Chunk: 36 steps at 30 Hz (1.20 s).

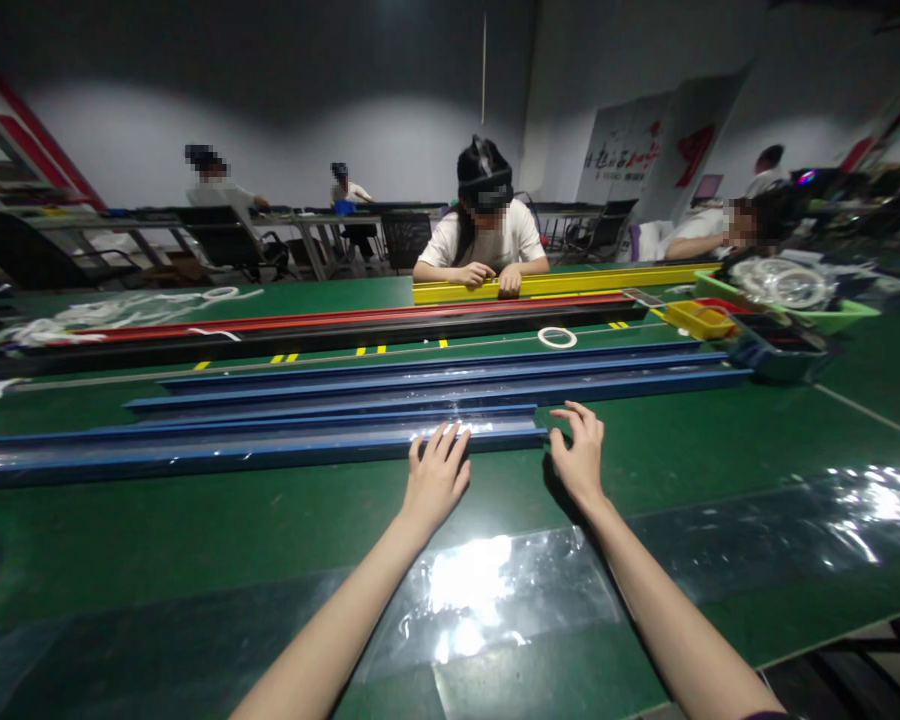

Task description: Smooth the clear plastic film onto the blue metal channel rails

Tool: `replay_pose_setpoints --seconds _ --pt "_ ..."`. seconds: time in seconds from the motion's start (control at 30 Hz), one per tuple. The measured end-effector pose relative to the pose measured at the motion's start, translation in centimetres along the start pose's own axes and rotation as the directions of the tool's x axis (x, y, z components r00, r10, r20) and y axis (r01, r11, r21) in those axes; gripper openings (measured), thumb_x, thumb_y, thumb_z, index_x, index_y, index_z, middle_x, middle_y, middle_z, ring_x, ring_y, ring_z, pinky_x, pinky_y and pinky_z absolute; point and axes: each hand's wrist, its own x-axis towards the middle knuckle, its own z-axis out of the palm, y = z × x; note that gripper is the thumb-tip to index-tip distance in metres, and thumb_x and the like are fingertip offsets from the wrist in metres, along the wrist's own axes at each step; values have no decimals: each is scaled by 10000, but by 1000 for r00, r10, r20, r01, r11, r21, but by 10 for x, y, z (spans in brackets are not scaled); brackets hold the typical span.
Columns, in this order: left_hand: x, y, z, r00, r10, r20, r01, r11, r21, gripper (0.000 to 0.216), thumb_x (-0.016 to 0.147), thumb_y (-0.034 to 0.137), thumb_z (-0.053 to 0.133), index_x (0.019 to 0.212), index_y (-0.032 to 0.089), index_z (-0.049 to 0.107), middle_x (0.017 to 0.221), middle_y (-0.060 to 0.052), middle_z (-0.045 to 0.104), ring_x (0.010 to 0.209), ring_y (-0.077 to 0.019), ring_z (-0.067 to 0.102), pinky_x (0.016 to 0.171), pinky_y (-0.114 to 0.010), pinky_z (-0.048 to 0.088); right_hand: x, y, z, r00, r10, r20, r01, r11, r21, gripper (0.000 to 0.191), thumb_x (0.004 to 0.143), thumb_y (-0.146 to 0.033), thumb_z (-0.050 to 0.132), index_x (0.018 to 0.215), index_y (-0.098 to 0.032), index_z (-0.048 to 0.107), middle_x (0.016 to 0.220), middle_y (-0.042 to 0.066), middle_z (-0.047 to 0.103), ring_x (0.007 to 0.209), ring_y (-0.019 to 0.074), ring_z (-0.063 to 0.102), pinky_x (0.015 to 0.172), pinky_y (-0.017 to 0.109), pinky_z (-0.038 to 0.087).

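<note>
Channel (270, 452), blue, under left hand (435, 480); right hand (581, 452) by its end

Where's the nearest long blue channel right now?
In the head view, the long blue channel runs from the left edge to right of centre, the left hand over its near edge, the right hand by its right end.

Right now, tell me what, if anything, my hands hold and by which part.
Left hand: over the nearest blue rail near its right end, no grip visible. Right hand: at that end, grip unclear.
</note>
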Motion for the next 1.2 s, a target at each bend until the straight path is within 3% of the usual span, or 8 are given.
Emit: replay_pose_setpoints --seconds 0.07,0.2,0.43,0.63,0.87,1.2 --pt "1 0 -1 1000 -3 -4 3 1000 2 403 888 297 394 1280 230 459 1314 -66 502 1239 -224 401 1010 -435 217 2 0 -7 989 -105 106 110 993 -46 244 782 -184 427 966 -208 585 1101 76 560 1039 222 462 902 400 368" --pt "3 -1 -2 1000 4 -1 -4 1000 12 393 883 290 408 1263 215 475 1282 -70 529 1207 -227 427 994 -425 250 7 2 -22 900 -244 361 300 948 -107 274 829 -215 422 1064 -211 563 1153 76 559 1050 222 475 871 386 394" --pt "18 2 -7 999 29 32 -32 995 96 321 874 286 420 1150 197 556 1149 -83 597 1060 -239 507 965 -429 298 10 13 -21 811 -285 510 376 923 -82 349 863 -302 420 1191 -245 524 1249 60 530 1075 213 501 871 397 427" --pt "32 4 -5 998 56 41 -61 987 146 299 861 304 440 1094 187 586 1051 -102 615 964 -245 541 928 -427 339 20 17 -13 777 -308 549 393 918 -41 317 847 -306 452 1133 -259 581 1169 56 589 1025 222 549 863 409 440" --pt "24 -3 7 997 66 -42 -61 993 102 310 869 295 439 1120 179 580 1141 -98 603 1067 -251 508 888 -387 369 13 29 -9 850 -286 442 255 958 131 343 858 -339 459 1179 -247 538 1272 65 515 1158 197 482 978 405 396" --pt "23 -2 8 996 -2 -88 11 994 106 278 876 303 439 1064 180 602 1145 -78 617 1071 -242 524 886 -389 349 9 32 -4 854 -324 406 245 941 235 328 878 -278 437 1183 -244 553 1250 68 550 1134 200 492 968 434 398"
